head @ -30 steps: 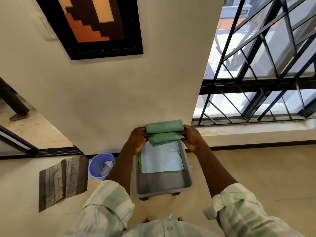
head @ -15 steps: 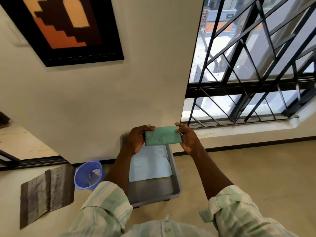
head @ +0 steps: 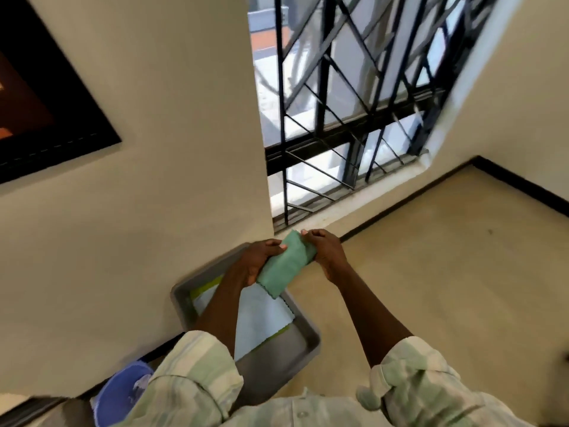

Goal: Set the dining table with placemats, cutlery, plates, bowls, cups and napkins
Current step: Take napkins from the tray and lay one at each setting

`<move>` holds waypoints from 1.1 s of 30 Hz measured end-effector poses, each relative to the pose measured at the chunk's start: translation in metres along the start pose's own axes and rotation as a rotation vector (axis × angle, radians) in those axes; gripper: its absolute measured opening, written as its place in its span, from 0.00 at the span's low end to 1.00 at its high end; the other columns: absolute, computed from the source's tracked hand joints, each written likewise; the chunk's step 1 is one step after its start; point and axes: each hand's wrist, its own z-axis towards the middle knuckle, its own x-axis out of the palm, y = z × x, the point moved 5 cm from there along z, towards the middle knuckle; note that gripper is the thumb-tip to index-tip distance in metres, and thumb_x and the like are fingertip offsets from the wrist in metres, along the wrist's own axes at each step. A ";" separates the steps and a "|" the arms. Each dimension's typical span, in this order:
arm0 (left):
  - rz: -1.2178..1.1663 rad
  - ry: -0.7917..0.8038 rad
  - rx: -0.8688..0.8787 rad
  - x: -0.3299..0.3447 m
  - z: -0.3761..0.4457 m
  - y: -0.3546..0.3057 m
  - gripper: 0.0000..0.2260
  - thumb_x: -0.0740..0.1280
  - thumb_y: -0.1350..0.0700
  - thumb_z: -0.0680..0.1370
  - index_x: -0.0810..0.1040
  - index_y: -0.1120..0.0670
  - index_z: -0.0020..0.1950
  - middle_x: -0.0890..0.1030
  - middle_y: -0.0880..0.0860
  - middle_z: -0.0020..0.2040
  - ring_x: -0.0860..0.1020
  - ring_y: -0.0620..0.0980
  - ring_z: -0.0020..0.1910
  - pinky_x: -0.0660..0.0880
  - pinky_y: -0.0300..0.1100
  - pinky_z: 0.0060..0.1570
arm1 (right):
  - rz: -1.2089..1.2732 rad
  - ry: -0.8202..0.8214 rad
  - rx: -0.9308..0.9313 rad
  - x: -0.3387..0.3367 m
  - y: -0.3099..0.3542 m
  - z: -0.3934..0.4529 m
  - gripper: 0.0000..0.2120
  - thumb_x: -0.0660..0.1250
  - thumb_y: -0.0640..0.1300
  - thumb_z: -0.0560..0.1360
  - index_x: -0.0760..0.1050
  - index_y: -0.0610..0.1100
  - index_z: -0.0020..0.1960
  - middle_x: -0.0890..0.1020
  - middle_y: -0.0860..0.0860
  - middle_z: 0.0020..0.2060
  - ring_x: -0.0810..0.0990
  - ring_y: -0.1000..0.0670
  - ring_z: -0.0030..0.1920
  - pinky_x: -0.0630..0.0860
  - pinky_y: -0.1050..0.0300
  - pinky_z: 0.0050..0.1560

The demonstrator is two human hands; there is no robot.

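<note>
Folded green napkin [head: 284, 263] held by left hand [head: 257, 261] and right hand [head: 323, 249], fingers curled round ends; soft, light, best gripped at folded edges.

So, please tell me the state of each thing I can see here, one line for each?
green napkin: folded, held above the tray by both hands
left hand: grips the napkin's left end
right hand: grips the napkin's right end
grey tray: on the floor by the wall, cloths inside
pale blue cloth: lying flat in the tray
blue bucket: on the floor, contents unclear
</note>
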 end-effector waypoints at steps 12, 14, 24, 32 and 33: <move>0.172 0.531 -0.231 0.036 -0.036 0.060 0.15 0.65 0.62 0.79 0.74 0.66 0.63 0.79 0.65 0.58 0.79 0.61 0.56 0.75 0.56 0.60 | -0.070 -0.577 -0.065 -0.037 -0.058 -0.122 0.08 0.73 0.37 0.72 0.78 0.37 0.49 0.78 0.47 0.32 0.73 0.52 0.28 0.70 0.59 0.27; 0.168 0.601 -0.296 0.051 -0.048 0.077 0.17 0.65 0.62 0.78 0.73 0.67 0.65 0.78 0.66 0.61 0.76 0.63 0.61 0.71 0.59 0.65 | 0.047 -0.671 -0.060 -0.045 -0.074 -0.151 0.05 0.72 0.39 0.73 0.78 0.38 0.46 0.81 0.46 0.36 0.76 0.50 0.34 0.73 0.58 0.31; 0.347 0.837 -0.317 0.153 -0.139 0.132 0.09 0.66 0.57 0.78 0.80 0.58 0.56 0.83 0.57 0.50 0.81 0.54 0.47 0.79 0.50 0.46 | 0.555 -0.654 0.148 -0.074 -0.154 -0.307 0.24 0.69 0.61 0.73 0.79 0.44 0.60 0.84 0.46 0.50 0.81 0.45 0.52 0.77 0.50 0.56; 0.565 1.014 -0.333 0.203 -0.257 0.208 0.09 0.62 0.56 0.80 0.79 0.59 0.53 0.82 0.57 0.48 0.80 0.55 0.46 0.77 0.50 0.49 | 0.623 -0.929 -0.053 -0.083 -0.206 -0.454 0.16 0.65 0.46 0.78 0.76 0.39 0.62 0.83 0.42 0.55 0.82 0.43 0.54 0.78 0.49 0.56; 0.577 1.034 -0.335 0.206 -0.273 0.218 0.10 0.62 0.55 0.81 0.78 0.59 0.55 0.82 0.57 0.49 0.80 0.55 0.46 0.77 0.49 0.47 | 0.613 -0.965 -0.058 -0.082 -0.214 -0.471 0.17 0.65 0.48 0.79 0.76 0.39 0.63 0.83 0.42 0.56 0.82 0.43 0.55 0.78 0.47 0.57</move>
